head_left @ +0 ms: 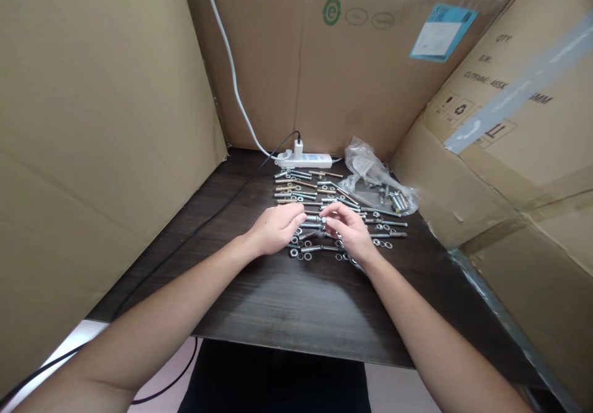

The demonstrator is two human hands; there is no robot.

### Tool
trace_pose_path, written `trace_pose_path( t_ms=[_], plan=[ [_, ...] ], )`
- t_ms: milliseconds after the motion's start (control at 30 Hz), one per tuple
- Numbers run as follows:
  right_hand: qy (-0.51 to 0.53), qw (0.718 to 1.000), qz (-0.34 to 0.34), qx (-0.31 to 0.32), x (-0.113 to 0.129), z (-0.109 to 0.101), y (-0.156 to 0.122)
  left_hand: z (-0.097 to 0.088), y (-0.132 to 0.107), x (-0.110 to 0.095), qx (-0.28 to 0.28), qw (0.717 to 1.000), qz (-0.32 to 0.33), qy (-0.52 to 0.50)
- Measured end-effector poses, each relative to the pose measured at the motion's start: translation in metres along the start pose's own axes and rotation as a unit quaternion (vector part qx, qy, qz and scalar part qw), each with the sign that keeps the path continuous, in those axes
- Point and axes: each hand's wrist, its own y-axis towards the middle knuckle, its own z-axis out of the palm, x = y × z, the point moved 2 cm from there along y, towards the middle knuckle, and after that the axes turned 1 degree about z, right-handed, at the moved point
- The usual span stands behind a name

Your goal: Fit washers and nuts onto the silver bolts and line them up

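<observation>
My left hand (277, 229) and right hand (351, 231) each pinch an end of one bolt (315, 219) above the laid-out hardware (296, 183), apparently threading it, which needs steady fingertips.

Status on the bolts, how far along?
Looks done: rows of bolts lie laid out behind the hands. In hand: left hand and right hand pinch one bolt between them. Left: loose washers on the table, more hardware in the plastic bag.

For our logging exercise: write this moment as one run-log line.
left hand: holds bolt | right hand: holds bolt's other end | beneath: loose bolts, washers on dark table
</observation>
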Motion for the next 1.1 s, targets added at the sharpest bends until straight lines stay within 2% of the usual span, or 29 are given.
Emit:
trace_pose_path(
  t_ms=[167,300,467,567,867,1100],
  plan=[
    [0.008,1.000,-0.017,-0.016,0.0034,0.0009,0.0009,0.0001,-0.0008,0.0005,-0.001,1.000,0.005,0.001],
    [0.024,0.999,0.014,-0.022,0.0054,0.0026,0.0016,-0.0008,-0.0014,-0.0005,-0.001,1.000,0.007,0.001],
    [-0.041,0.997,0.059,0.009,0.0001,0.0059,0.0013,-0.0014,-0.0007,-0.0023,-0.002,1.000,0.004,0.000],
    [-0.041,0.996,0.073,0.027,-0.0014,0.0076,0.0003,-0.0016,-0.0001,-0.0034,-0.001,1.000,0.005,-0.004],
    [0.007,0.996,0.068,0.057,0.0047,0.0086,-0.0010,-0.0006,-0.0002,0.0000,-0.010,1.000,0.010,-0.006],
    [0.002,0.999,0.030,0.025,0.0050,0.0058,-0.0001,-0.0011,-0.0002,0.0007,-0.016,1.000,0.006,-0.002]
  ],
)
